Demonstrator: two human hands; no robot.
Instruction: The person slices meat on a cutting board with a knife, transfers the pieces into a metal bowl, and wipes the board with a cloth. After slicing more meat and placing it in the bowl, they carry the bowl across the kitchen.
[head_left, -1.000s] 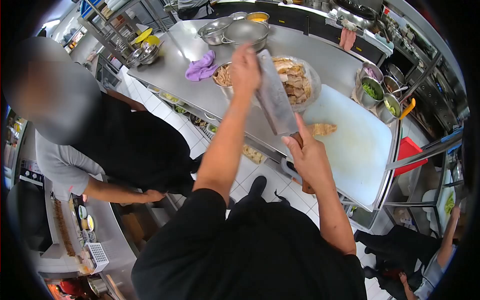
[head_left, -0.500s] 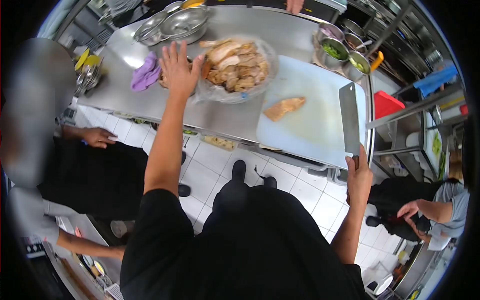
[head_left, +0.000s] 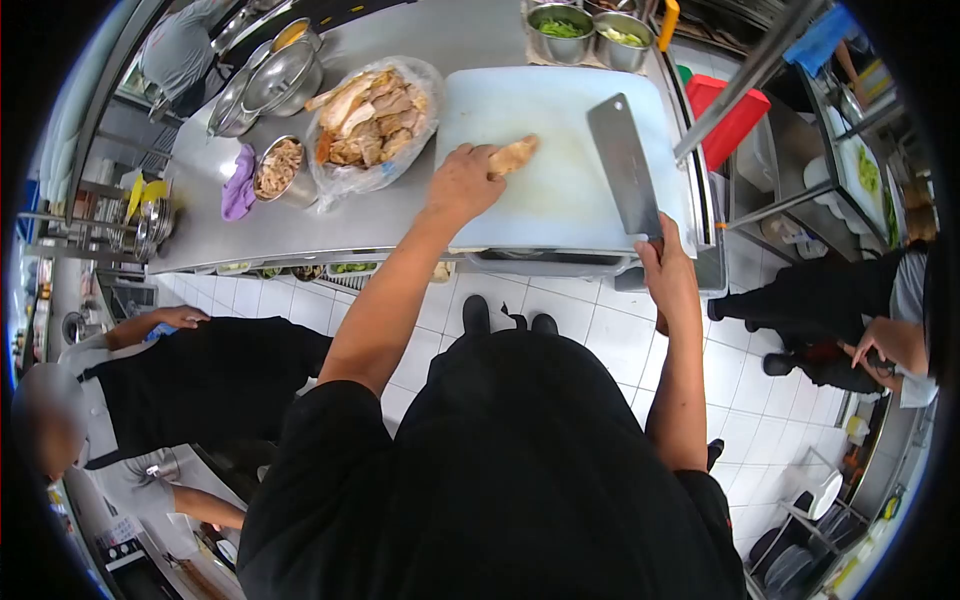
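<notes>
On the white cutting board point(head_left: 560, 215) lies a piece of cooked meat point(head_left: 515, 157), pale brown and partly covered by my left hand point(head_left: 466, 185), whose fingers are closed on its left end. My right hand point(head_left: 672, 268) grips the handle of a cleaver point(head_left: 622, 160) at the board's right front edge. The broad blade lies over the board, pointing away from me and apart from the meat. Left of the board, a clear plastic bag point(head_left: 420, 90) holds a pile of cooked meat point(head_left: 372, 118). Beside the bag stands a metal container point(head_left: 300, 188) of chopped meat.
A purple cloth point(head_left: 239, 185) and metal bowls point(head_left: 285, 85) are on the steel counter point(head_left: 400, 235). Metal tubs of chopped greens point(head_left: 560, 24) stand behind the board. One co-worker in a black apron point(head_left: 200, 385) is at left, another person point(head_left: 850, 290) at right.
My left hand has come from beside the bag to the meat on the board and closed on it. The cleaver stays in my right hand. The view has shifted, uncovering the chopped-meat container.
</notes>
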